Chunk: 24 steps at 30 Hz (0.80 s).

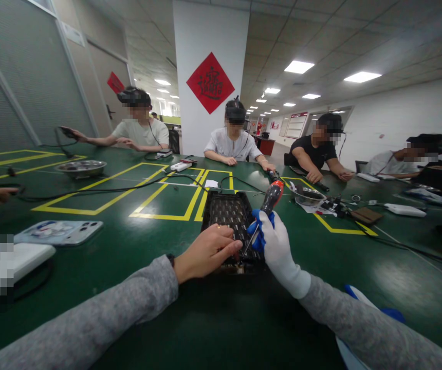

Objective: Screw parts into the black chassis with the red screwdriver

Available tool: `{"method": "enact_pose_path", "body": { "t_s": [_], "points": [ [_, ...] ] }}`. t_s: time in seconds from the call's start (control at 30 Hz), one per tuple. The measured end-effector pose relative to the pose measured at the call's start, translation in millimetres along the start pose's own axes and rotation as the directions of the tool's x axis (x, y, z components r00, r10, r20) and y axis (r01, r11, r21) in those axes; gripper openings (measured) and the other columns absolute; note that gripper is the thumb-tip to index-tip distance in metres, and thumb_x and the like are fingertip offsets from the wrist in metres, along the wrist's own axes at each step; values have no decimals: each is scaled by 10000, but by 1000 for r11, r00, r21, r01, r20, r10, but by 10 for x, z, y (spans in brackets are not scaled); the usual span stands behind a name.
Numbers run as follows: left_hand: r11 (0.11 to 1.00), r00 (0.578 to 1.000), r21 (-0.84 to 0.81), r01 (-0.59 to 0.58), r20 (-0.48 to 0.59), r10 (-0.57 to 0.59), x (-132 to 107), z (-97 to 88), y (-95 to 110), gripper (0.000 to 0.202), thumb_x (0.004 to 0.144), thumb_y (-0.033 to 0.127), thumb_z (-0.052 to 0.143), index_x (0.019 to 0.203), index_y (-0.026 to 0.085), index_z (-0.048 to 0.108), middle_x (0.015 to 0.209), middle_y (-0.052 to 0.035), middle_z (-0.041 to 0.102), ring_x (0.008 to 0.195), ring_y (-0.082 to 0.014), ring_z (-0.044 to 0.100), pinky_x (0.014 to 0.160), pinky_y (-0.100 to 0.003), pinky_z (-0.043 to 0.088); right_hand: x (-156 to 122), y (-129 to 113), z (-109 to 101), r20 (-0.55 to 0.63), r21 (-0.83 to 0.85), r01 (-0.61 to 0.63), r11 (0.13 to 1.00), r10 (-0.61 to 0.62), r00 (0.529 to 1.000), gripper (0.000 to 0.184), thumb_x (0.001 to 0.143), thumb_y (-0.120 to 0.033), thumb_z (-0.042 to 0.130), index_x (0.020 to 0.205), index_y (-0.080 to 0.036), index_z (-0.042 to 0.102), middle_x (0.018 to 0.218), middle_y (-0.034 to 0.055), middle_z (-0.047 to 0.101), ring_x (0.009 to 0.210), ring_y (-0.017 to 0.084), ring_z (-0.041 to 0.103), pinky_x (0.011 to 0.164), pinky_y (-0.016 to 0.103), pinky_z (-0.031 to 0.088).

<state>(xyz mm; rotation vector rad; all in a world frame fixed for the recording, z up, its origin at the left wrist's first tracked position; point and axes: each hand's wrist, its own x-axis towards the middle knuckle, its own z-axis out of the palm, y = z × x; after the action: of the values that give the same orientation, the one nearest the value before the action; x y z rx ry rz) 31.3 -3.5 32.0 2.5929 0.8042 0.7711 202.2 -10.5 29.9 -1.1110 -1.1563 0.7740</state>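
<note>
A black tray-like part [208, 208] with rows of small shiny pieces lies on the green table in front of me. My right hand [273, 239], in a white and blue work glove, grips a screwdriver [272, 196] with a black and red handle. The screwdriver is tilted, its shaft running down and left over the black part. My bare left hand [209, 253] reaches over the near left part of it, close to the screwdriver's tip. Its fingers are curled together, and whatever they hold is hidden.
To the left lie a phone [59, 232] and a metal bowl [81, 168]. Another bowl [308, 195] stands at right, beside tools and a brown block [365, 216]. A blue and white glove [363, 298] lies by my right forearm. Cables cross the table; several people sit around it.
</note>
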Motion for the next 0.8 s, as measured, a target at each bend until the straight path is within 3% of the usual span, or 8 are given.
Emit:
{"method": "enact_pose_path", "body": {
  "t_s": [0.2, 0.43, 0.67, 0.73, 0.8],
  "points": [
    [999, 999, 29, -17, 45, 16, 9, -9, 16, 501, 915, 410, 269, 746, 199, 691, 728, -32, 536, 714, -149, 469, 745, -290, 313, -7, -2, -1, -5, -57, 33, 998, -33, 999, 396, 781, -537, 466, 924, -179, 556, 603, -24, 562, 457, 96, 480, 417, 207, 404],
    [998, 998, -17, -58, 13, 58, 19, -13, -2, 433, 902, 358, 359, 666, 202, 686, 694, -19, 537, 683, -137, 492, 722, -286, 303, 1, 19, -2, -25, -54, 39, 998, -40, 999, 415, 765, -546, 472, 913, -170, 563, 588, -22, 567, 449, 93, 477, 431, 211, 398],
    [998, 997, 60, -34, 64, 30, 12, -8, 25, 460, 919, 356, 298, 732, 215, 694, 727, -17, 547, 716, -143, 503, 752, -287, 319, -23, -15, -11, -79, 34, 41, 999, -38, 996, 423, 762, -553, 475, 934, -174, 551, 578, -35, 544, 424, 78, 447, 387, 190, 368],
    [999, 999, -29, 29, -13, -29, 14, -1, -20, 458, 923, 338, 271, 773, 224, 688, 746, -10, 559, 735, -146, 515, 768, -283, 341, -6, -4, -20, -85, 52, 37, 998, -33, 996, 422, 768, -550, 473, 947, -177, 552, 580, -39, 539, 416, 70, 438, 378, 183, 361],
    [981, 967, -136, 139, -194, -164, 18, 9, -144, 432, 921, 315, 255, 844, 224, 671, 799, -11, 575, 787, -156, 531, 795, -286, 371, 35, 24, -35, -89, 66, 21, 998, -15, 996, 423, 764, -552, 481, 942, -176, 559, 579, -38, 544, 418, 66, 442, 378, 177, 360]
  ]
}}
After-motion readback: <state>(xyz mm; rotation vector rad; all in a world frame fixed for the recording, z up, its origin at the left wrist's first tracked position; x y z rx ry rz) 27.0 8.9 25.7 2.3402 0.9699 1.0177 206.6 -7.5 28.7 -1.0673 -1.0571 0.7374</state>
